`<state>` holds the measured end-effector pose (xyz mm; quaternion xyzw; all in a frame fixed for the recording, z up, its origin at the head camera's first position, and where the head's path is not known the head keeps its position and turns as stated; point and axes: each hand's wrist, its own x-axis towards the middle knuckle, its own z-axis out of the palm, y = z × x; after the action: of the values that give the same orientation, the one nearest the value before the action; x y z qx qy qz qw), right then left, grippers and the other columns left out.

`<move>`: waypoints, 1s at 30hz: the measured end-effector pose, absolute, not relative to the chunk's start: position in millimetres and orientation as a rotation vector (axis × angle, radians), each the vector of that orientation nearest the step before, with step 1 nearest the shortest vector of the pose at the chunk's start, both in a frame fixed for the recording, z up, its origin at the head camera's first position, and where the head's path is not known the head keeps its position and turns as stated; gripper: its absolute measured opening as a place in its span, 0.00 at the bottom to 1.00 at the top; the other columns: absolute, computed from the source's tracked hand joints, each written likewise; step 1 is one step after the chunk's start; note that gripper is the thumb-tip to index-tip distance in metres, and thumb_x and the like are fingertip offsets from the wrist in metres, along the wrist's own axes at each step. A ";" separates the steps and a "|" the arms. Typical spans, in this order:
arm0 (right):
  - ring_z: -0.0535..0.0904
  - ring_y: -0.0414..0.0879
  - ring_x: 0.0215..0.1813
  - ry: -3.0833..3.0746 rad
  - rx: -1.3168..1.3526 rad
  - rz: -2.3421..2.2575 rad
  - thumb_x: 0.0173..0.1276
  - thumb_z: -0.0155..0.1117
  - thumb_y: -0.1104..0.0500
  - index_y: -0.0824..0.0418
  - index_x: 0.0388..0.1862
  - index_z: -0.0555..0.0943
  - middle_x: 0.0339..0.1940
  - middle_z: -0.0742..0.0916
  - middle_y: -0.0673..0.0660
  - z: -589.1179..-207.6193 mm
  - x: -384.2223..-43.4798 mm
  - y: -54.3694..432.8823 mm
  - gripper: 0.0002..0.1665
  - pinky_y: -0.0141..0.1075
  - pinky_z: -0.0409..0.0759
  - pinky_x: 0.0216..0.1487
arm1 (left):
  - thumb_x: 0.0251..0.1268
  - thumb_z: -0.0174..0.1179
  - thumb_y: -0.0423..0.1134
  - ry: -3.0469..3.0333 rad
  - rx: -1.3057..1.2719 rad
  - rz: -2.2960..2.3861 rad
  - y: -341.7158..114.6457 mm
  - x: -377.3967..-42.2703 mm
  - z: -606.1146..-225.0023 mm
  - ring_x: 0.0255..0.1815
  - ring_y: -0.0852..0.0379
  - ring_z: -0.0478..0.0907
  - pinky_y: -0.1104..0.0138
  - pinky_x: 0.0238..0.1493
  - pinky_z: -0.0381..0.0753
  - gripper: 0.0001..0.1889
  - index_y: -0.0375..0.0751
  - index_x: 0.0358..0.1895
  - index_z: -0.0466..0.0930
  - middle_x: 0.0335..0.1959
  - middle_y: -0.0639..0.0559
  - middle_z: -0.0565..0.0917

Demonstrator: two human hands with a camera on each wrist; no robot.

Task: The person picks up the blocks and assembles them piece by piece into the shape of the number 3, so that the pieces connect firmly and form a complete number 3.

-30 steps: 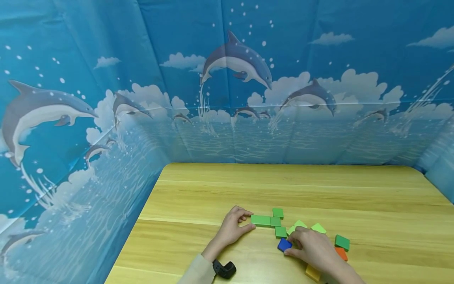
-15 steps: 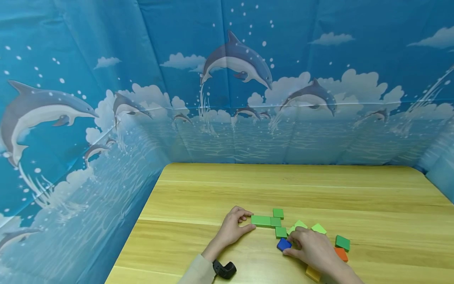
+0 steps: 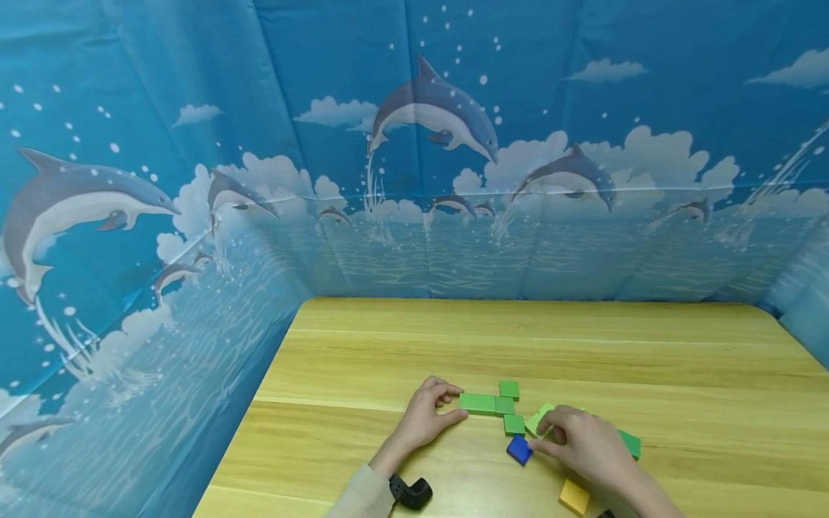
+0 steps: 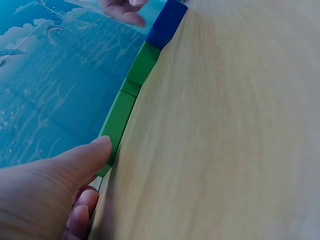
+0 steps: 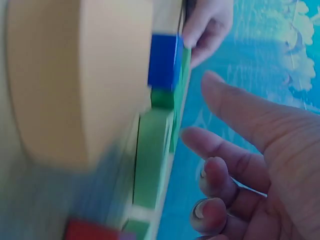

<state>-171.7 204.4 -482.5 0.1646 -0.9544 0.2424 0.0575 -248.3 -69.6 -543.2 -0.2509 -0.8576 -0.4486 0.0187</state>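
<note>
My left hand (image 3: 424,414) holds the left end of a long green block (image 3: 478,403), its thumb against the block's near side. Joined to that block's right end is a green square block (image 3: 504,406). Two more green squares (image 3: 509,390) lie off its far and near corners. Below the near one sits a blue block (image 3: 519,450), turned slightly. My right hand (image 3: 586,442) hovers just right of the blue block, thumb and fingers apart with nothing between them. Beneath its fingertips is a yellow-green block (image 3: 540,418), partly covered.
A yellow block (image 3: 573,497) lies below my right wrist. A darker green block (image 3: 630,444) shows beyond that hand, and a red block (image 5: 92,230) appears in the right wrist view. A black band (image 3: 411,493) is at my left wrist. A dolphin-printed curtain (image 3: 414,252) borders the wooden table (image 3: 363,352).
My right hand has let go of the blue block and moved slightly right, now covering the orange block and uncovering more of the yellow one. My left hand stays in place.
</note>
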 end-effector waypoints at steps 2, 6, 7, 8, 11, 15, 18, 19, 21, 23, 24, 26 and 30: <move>0.62 0.32 0.19 -2.874 0.457 0.715 0.51 0.74 0.43 0.48 0.33 0.82 0.19 0.70 0.39 -481.6 -173.9 208.6 0.15 0.29 0.62 0.18 | 0.57 0.68 0.46 -2.661 -0.783 -1.392 -69.7 -248.4 -543.4 0.37 0.64 0.69 0.72 0.40 0.73 0.18 0.43 0.50 0.81 0.40 0.58 0.73; 0.62 0.36 0.19 -2.892 0.365 0.648 0.49 0.75 0.42 0.56 0.45 0.82 0.23 0.71 0.43 -482.3 -177.6 213.3 0.28 0.32 0.62 0.18 | 0.58 0.68 0.46 -2.652 -0.787 -1.391 -69.9 -248.3 -544.2 0.36 0.64 0.69 0.72 0.40 0.73 0.18 0.43 0.50 0.81 0.39 0.57 0.73; 0.62 0.37 0.19 -2.914 0.340 0.636 0.48 0.75 0.40 0.58 0.47 0.81 0.24 0.71 0.44 -482.9 -178.2 213.9 0.32 0.33 0.62 0.18 | 0.58 0.68 0.46 -2.650 -0.790 -1.391 -70.0 -248.3 -544.6 0.36 0.64 0.69 0.72 0.40 0.73 0.18 0.43 0.50 0.81 0.39 0.57 0.73; 0.63 0.38 0.20 -2.940 0.313 0.623 0.48 0.74 0.39 0.59 0.49 0.81 0.24 0.71 0.45 -483.6 -178.6 214.0 0.35 0.34 0.62 0.18 | 0.58 0.68 0.46 -2.649 -0.792 -1.391 -70.0 -248.2 -544.8 0.36 0.64 0.69 0.72 0.40 0.73 0.18 0.43 0.50 0.81 0.39 0.58 0.73; 0.63 0.41 0.21 -2.993 0.256 0.603 0.47 0.72 0.34 0.64 0.52 0.79 0.28 0.72 0.48 -486.4 -179.1 214.3 0.43 0.36 0.63 0.19 | 0.58 0.68 0.46 -2.651 -0.795 -1.391 -69.9 -248.0 -545.3 0.37 0.64 0.69 0.72 0.40 0.73 0.18 0.43 0.50 0.81 0.40 0.58 0.73; 0.65 0.43 0.22 -3.016 0.211 0.589 0.45 0.70 0.30 0.66 0.53 0.78 0.33 0.75 0.51 -489.6 -179.3 213.7 0.48 0.38 0.64 0.19 | 0.58 0.68 0.46 -2.652 -0.791 -1.390 -69.3 -247.9 -545.3 0.37 0.65 0.69 0.72 0.40 0.73 0.18 0.44 0.50 0.81 0.40 0.58 0.73; 0.66 0.43 0.22 -3.013 0.203 0.570 0.46 0.70 0.30 0.66 0.53 0.78 0.35 0.76 0.53 -491.1 -180.0 213.3 0.48 0.38 0.65 0.19 | 0.58 0.68 0.46 -2.649 -0.794 -1.390 -69.4 -247.8 -545.0 0.37 0.65 0.69 0.72 0.40 0.73 0.18 0.43 0.50 0.81 0.39 0.58 0.73; 0.66 0.43 0.23 -3.012 0.204 0.566 0.46 0.70 0.30 0.66 0.52 0.79 0.35 0.76 0.53 -491.5 -180.2 213.4 0.48 0.38 0.65 0.19 | 0.58 0.68 0.46 -2.648 -0.794 -1.390 -69.4 -247.7 -544.8 0.37 0.65 0.69 0.71 0.40 0.73 0.18 0.43 0.50 0.81 0.39 0.58 0.73; 0.67 0.43 0.23 -3.011 0.207 0.557 0.46 0.70 0.30 0.66 0.52 0.79 0.36 0.77 0.53 -491.8 -180.8 214.3 0.47 0.38 0.67 0.19 | 0.58 0.68 0.46 -2.650 -0.791 -1.389 -69.4 -247.7 -544.3 0.37 0.64 0.69 0.72 0.41 0.73 0.18 0.43 0.50 0.81 0.39 0.58 0.73; 0.68 0.43 0.23 -3.017 0.210 0.552 0.46 0.70 0.30 0.67 0.52 0.79 0.36 0.77 0.54 -491.7 -181.6 216.0 0.47 0.39 0.68 0.20 | 0.58 0.68 0.46 -2.651 -0.789 -1.386 -69.5 -247.8 -544.3 0.37 0.65 0.69 0.72 0.41 0.73 0.18 0.43 0.50 0.81 0.39 0.58 0.73; 0.68 0.43 0.23 -3.023 0.208 0.551 0.46 0.70 0.30 0.67 0.52 0.78 0.36 0.77 0.54 -491.6 -181.8 216.9 0.48 0.39 0.68 0.19 | 0.58 0.68 0.46 -2.653 -0.787 -1.385 -69.6 -247.8 -544.3 0.37 0.65 0.69 0.72 0.41 0.73 0.18 0.44 0.50 0.81 0.39 0.58 0.73; 0.69 0.44 0.23 -3.035 0.204 0.546 0.46 0.70 0.30 0.67 0.53 0.78 0.36 0.77 0.54 -491.4 -182.5 219.1 0.48 0.40 0.68 0.19 | 0.58 0.68 0.46 -2.656 -0.785 -1.384 -69.6 -248.0 -544.3 0.37 0.65 0.69 0.71 0.41 0.73 0.18 0.44 0.50 0.81 0.39 0.58 0.73; 0.70 0.44 0.23 -3.055 0.188 0.549 0.46 0.70 0.31 0.68 0.53 0.78 0.36 0.78 0.54 -490.1 -183.0 222.4 0.48 0.40 0.68 0.19 | 0.57 0.68 0.45 -2.656 -0.786 -1.386 -70.0 -248.1 -544.3 0.37 0.65 0.69 0.72 0.41 0.73 0.18 0.43 0.50 0.81 0.39 0.58 0.73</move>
<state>-183.0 222.4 -490.1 0.0606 -0.9823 0.1765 0.0160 -248.1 -70.0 -544.3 -0.2538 -0.8573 -0.4474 0.0223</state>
